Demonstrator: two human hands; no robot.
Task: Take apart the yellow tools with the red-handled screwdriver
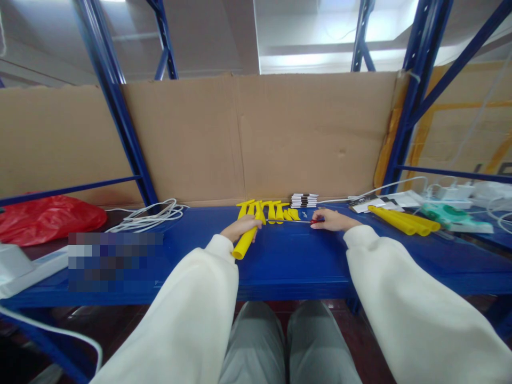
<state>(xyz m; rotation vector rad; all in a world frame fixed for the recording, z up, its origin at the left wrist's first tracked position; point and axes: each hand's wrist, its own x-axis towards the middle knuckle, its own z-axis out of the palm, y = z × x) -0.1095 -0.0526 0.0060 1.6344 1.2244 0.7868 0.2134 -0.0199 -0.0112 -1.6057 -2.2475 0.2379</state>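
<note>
My left hand (240, 227) is wrapped round a yellow plastic tube (245, 246), whose open end tilts down towards me. In my right hand (333, 219) is a screwdriver (317, 221) with a red handle. Its thin metal shaft runs left, and the tip reaches the upper end of the yellow tube; whether it touches a screw there is too small to tell. Just behind both hands lie several yellow plastic parts (275, 212) in a row. A stack of small white-and-black pieces (304, 201) sits beyond the screwdriver, with tiny metal bits (304, 214) nearby.
On the right lie several yellow tubes (404, 220), a green-and-white packet (456, 214) and white cables. A coiled white cable (150, 215) and red plastic bag (52, 218) are on the left. Cardboard (280, 138) closes the back of the blue table (296, 261) between blue rack posts.
</note>
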